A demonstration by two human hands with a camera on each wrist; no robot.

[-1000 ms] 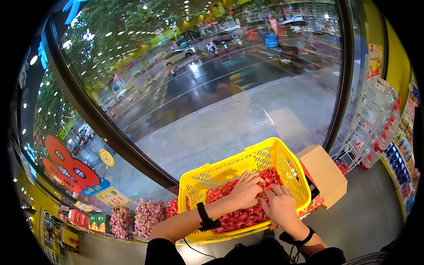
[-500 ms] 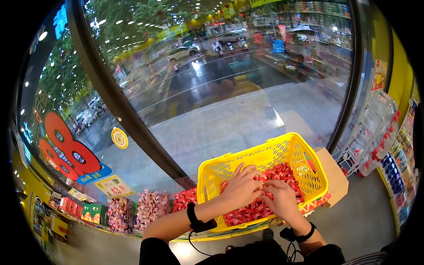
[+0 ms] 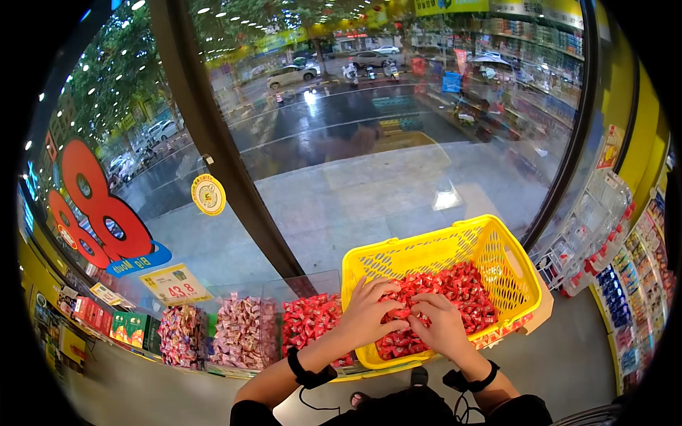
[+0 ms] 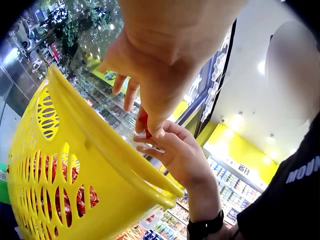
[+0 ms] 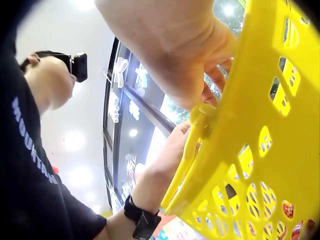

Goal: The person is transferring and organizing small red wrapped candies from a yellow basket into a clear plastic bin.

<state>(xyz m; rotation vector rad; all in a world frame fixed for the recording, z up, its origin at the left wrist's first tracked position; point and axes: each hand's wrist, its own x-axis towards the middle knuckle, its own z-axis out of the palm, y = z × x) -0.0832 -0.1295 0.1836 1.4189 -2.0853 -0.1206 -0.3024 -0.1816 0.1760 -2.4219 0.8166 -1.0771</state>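
Note:
A yellow plastic basket (image 3: 526, 312) holds a heap of red-wrapped candies (image 3: 462, 298). Over the heap, both hands meet at the fingertips. My left hand (image 3: 366, 312) pinches a small red-wrapped candy (image 4: 145, 125), and its other fingers stand apart. From the other side, my right hand (image 3: 444, 326) has thumb and fingers bent at the lower end of that candy. In the right wrist view, the basket rim (image 5: 190, 155) hides most of the fingertips. Black straps with small devices circle both wrists.
Left of the basket, clear bins hold red candies (image 3: 305, 319), pink-wrapped candies (image 3: 238, 326) and dark mixed candies (image 3: 181, 334). A price card (image 3: 177, 284) stands behind them. A large window rises beyond the basket; a rack of bottles (image 3: 597, 213) and stocked shelves line the right.
The head view has turned, so the basket and hands appear further right and more candy bins show at left. Both hands stay together over the heap, their fingers shifting slightly.

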